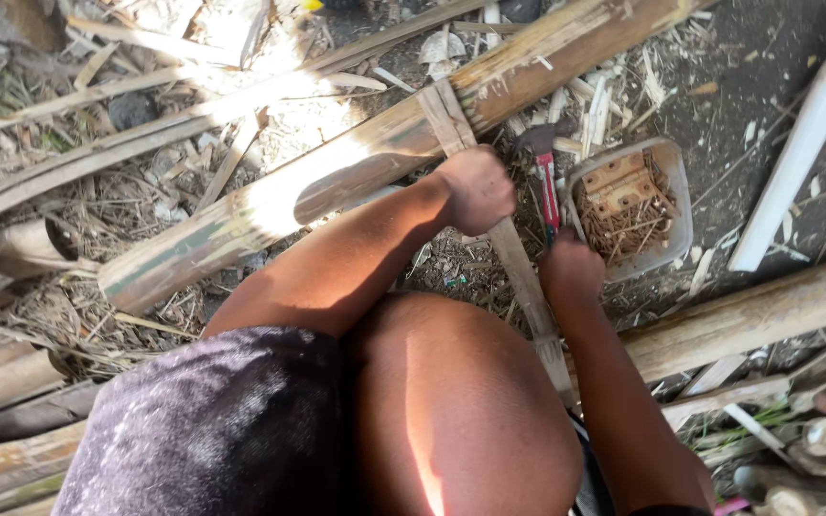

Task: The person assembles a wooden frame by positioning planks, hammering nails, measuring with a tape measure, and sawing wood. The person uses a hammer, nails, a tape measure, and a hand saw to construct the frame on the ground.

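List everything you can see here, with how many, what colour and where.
bamboo pole: one, tan-green, lying diagonally across the ground
slat: one, pale brown, laid across the pole, running down past the knee
hammer: one, red handle, dark head, upright beside the tub
tub: one, grey-white, right of the hammer, holding nails and small wood blocks
log: one, tan, lower right
white strip: one, right edge
scraps: many, straw-coloured, all over the ground
shorts: grey, bottom left
knee: bottom centre
left hand: fisted on the slat
right hand: gripping the hammer handle
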